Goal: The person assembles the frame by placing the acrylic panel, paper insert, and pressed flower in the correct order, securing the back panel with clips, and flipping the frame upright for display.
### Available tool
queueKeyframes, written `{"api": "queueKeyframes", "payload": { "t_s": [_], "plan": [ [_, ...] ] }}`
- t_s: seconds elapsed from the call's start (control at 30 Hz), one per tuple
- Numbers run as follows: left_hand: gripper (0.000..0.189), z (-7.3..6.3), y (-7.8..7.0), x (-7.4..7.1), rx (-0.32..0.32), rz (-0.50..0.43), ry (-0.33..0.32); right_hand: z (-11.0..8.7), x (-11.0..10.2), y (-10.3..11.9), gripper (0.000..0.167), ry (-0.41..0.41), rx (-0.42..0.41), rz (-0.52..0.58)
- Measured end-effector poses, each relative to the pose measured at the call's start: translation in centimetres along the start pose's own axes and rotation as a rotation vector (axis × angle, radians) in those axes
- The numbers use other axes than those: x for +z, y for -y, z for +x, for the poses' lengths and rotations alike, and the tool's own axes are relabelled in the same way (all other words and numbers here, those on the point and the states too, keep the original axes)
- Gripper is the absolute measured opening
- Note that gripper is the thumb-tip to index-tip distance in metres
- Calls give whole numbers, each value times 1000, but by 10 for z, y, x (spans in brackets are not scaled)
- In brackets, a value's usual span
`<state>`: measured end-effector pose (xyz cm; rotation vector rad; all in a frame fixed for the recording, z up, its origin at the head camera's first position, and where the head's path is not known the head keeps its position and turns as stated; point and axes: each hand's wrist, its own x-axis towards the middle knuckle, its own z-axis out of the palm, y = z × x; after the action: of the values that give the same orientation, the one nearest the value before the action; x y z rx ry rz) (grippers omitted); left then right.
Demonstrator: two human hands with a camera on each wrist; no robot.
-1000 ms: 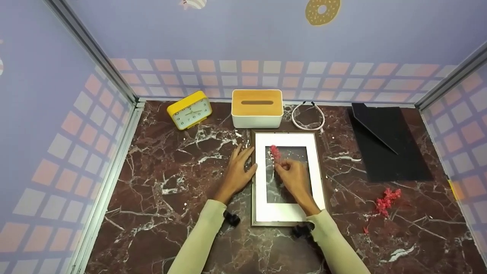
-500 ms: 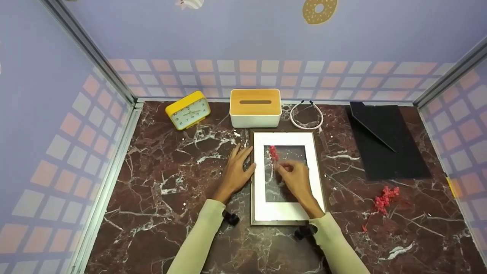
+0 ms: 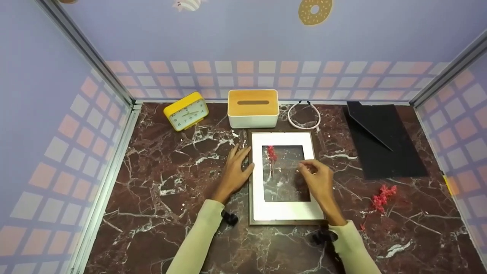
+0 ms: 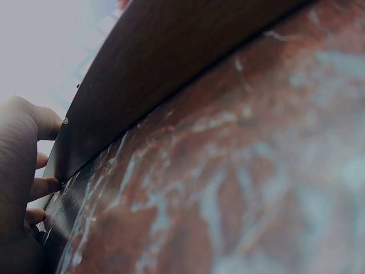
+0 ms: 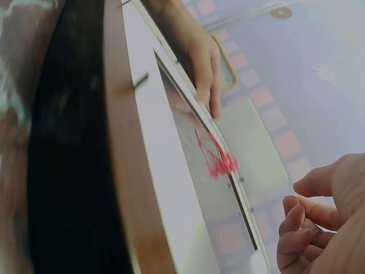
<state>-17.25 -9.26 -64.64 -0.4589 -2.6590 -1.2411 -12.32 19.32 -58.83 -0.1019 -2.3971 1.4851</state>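
Observation:
A picture frame (image 3: 289, 222) with a white mat (image 3: 287, 211) lies on the marble-patterned table. Inside the mat's window, toward its upper left, rests a small red flower sprig (image 3: 271, 153), stem pointing down. My left hand (image 3: 234, 173) rests at the frame's left side, fingers extended and touching its edge; the left wrist view shows its fingertips against the frame's side (image 4: 142, 63). Over the right part of the frame hovers my right hand (image 3: 319, 182), fingers loosely bent. In the right wrist view, nothing shows between its thumb and fingers, and the sprig (image 5: 222, 165) lies apart from them.
Behind the frame stand a yellow alarm clock (image 3: 187, 112), a tissue box (image 3: 253, 110) with a wooden lid and a white headband (image 3: 304, 125). To the right lie a black backing board (image 3: 395, 152) with a stand flap and another red sprig (image 3: 382, 198).
My right hand has let go of the red sprig and moved right, leaving it in the frame's window. The left hand stays at the frame's left edge.

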Motion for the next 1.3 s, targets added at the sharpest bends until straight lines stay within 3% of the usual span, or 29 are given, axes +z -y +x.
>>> {"api": "queueKeyframes", "payload": {
  "t_s": [0.37,0.6,1.3],
  "plan": [
    [59,-4,0,0,-12,-43,15,-3,-57,-30,6,-112,29,-33],
    [59,-4,0,0,-7,-23,0,-13,-84,-45,5,-162,36,-71],
    [59,0,-3,0,-1,-37,7,-52,-131,-69,8,-284,127,-228]
  ]
}}
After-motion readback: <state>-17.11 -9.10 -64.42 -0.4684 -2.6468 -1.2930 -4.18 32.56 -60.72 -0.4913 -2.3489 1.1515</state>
